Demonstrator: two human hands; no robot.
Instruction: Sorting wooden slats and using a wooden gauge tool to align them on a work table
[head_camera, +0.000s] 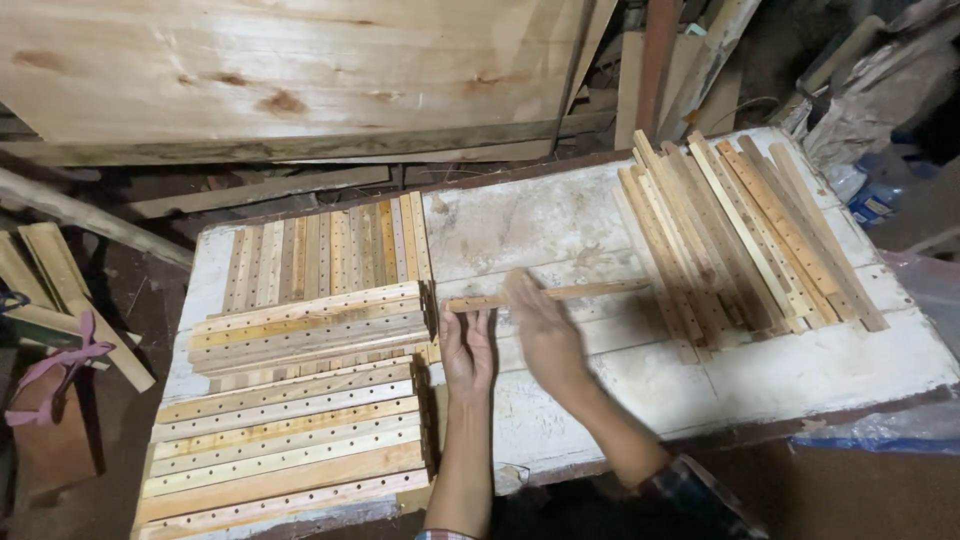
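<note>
A thin wooden strip with a row of small holes (590, 292) lies across the white worktable (800, 370), held level just above it. My left hand (467, 350) pinches its left end with thumb and fingers. My right hand (543, 335) rests flat-fingered against the strip's middle, fingers pointing away from me. Left of my hands stand neat stacks of similar drilled strips (300, 400), laid side by side in layers. To the right lies a loose fan of longer plain strips (740, 230).
A large plywood sheet (290, 70) leans behind the table. Scrap boards (60, 290) and a pink strap (55, 370) lie on the floor at left. Timber offcuts and crumpled plastic (880, 100) crowd the back right corner.
</note>
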